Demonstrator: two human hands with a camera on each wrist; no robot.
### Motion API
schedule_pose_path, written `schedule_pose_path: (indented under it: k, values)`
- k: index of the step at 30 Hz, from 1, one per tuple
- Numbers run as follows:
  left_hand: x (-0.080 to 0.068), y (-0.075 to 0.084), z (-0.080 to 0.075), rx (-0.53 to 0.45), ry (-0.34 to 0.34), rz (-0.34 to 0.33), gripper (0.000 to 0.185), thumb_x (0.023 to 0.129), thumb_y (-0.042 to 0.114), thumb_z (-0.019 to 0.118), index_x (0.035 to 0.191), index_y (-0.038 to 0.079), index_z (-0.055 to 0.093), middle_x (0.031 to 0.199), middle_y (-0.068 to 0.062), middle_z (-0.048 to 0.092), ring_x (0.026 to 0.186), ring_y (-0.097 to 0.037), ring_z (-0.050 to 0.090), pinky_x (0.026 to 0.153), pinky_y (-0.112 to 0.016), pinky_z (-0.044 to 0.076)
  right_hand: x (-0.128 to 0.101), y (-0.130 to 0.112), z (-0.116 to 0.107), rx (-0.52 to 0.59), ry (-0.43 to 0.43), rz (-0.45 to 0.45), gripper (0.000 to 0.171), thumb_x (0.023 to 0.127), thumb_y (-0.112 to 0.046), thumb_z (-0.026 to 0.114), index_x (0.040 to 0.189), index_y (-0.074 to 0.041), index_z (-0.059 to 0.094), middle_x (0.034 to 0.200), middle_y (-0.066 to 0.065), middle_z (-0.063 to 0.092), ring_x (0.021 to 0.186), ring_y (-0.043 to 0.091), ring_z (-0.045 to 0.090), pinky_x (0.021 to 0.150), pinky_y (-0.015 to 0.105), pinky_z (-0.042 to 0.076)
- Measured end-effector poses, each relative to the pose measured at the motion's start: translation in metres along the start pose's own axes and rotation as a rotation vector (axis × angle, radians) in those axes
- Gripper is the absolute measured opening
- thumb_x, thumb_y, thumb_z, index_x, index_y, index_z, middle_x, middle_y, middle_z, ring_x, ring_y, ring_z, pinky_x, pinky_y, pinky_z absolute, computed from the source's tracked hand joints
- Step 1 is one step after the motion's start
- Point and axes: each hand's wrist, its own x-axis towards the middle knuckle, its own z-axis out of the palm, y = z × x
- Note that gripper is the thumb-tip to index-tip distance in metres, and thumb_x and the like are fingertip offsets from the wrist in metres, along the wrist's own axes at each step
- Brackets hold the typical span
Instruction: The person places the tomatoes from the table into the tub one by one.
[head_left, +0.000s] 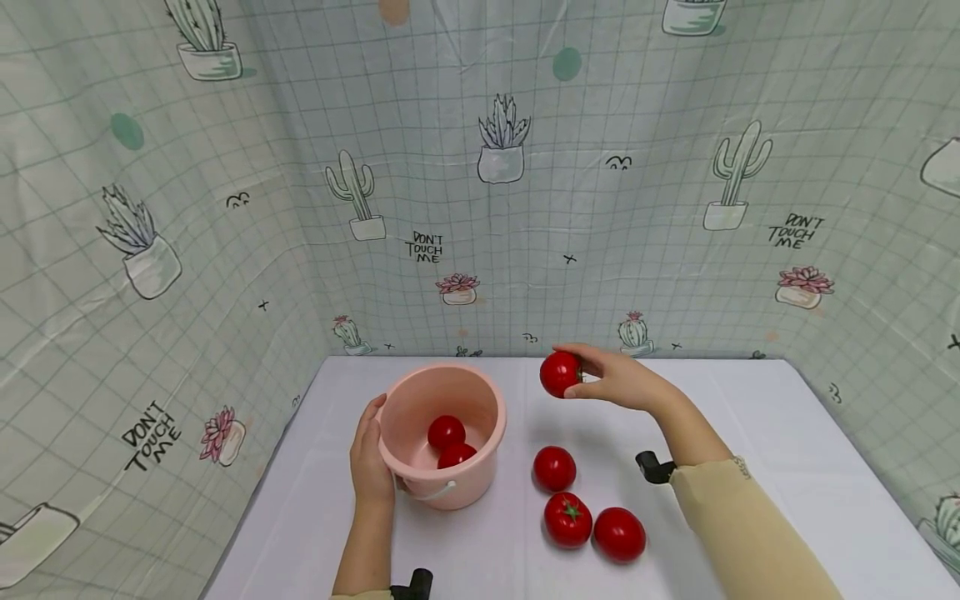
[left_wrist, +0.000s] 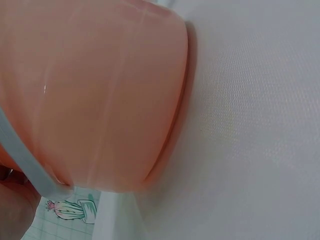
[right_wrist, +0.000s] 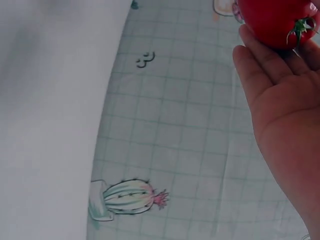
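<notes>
My right hand (head_left: 618, 379) holds a red tomato (head_left: 560, 374) between thumb and fingers above the far part of the table. The green stem of this tomato (right_wrist: 280, 22) faces the palm in the right wrist view. At the left, my left hand (head_left: 372, 467) grips the side of a pink bucket (head_left: 468, 487), fingertips up at its rim. Two tomatoes lie inside the bucket, one tomato (head_left: 446, 433) behind the other tomato (head_left: 457, 455). To the right of the bucket, three more rest on the table: a tomato (head_left: 554, 468), a tomato (head_left: 567, 520) with its stem up, and a tomato (head_left: 619, 534).
A white cloth covers the table (head_left: 720, 417). Behind it and along both sides hangs a checked curtain (head_left: 555, 217) with cactus drawings. The bucket's pale handle (left_wrist: 30, 160) hangs down on its near side. Black straps (head_left: 655, 467) show at both wrists.
</notes>
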Motion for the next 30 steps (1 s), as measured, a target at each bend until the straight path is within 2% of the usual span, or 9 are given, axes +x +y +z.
schedule_pose_path:
  k: [10,18,23,27,30]
  values:
    - [-0.001,0.002,0.0,0.016,0.007,0.0,0.042,0.107,0.037,0.03,0.141,0.028,0.053,0.146,0.01,0.053,0.137,-0.01,0.043,0.114,-0.037,0.04,0.038,-0.053,-0.004,0.014,-0.061,-0.076,0.074,0.08,-0.048,0.078,0.145,-0.039,0.044,0.145,-0.006,0.052,0.141,0.026,0.045,0.101,0.046,0.052]
    - [-0.002,0.003,0.0,0.011,0.0,0.003,0.041,0.107,0.036,0.032,0.142,0.027,0.053,0.147,0.009,0.052,0.139,-0.012,0.042,0.115,-0.045,0.039,0.069,-0.085,0.007,0.083,-0.244,-0.151,0.07,0.082,-0.039,0.079,0.144,-0.037,0.047,0.146,-0.007,0.051,0.139,0.024,0.047,0.1,0.04,0.053]
    - [-0.002,0.003,0.0,0.016,-0.001,0.001,0.04,0.107,0.037,0.032,0.14,0.031,0.053,0.146,0.011,0.052,0.137,-0.01,0.043,0.114,-0.044,0.04,0.088,-0.1,0.018,0.081,-0.363,-0.183,0.067,0.083,-0.034,0.078,0.143,-0.036,0.049,0.143,-0.009,0.053,0.135,0.022,0.051,0.103,0.039,0.051]
    - [-0.002,0.003,-0.001,0.013,-0.008,-0.007,0.039,0.107,0.038,0.032,0.14,0.033,0.053,0.146,0.013,0.052,0.137,-0.009,0.043,0.114,-0.042,0.04,0.101,-0.11,0.026,0.102,-0.469,-0.21,0.066,0.085,-0.027,0.077,0.144,-0.029,0.049,0.143,-0.006,0.054,0.132,0.02,0.053,0.105,0.037,0.049]
    - [-0.001,0.002,-0.002,0.018,-0.005,-0.011,0.039,0.107,0.036,0.032,0.14,0.033,0.053,0.146,0.013,0.052,0.137,-0.008,0.043,0.113,-0.038,0.041,0.11,-0.117,0.032,0.079,-0.533,-0.228,0.066,0.085,-0.027,0.076,0.145,-0.026,0.048,0.141,-0.005,0.056,0.128,0.018,0.055,0.104,0.036,0.05]
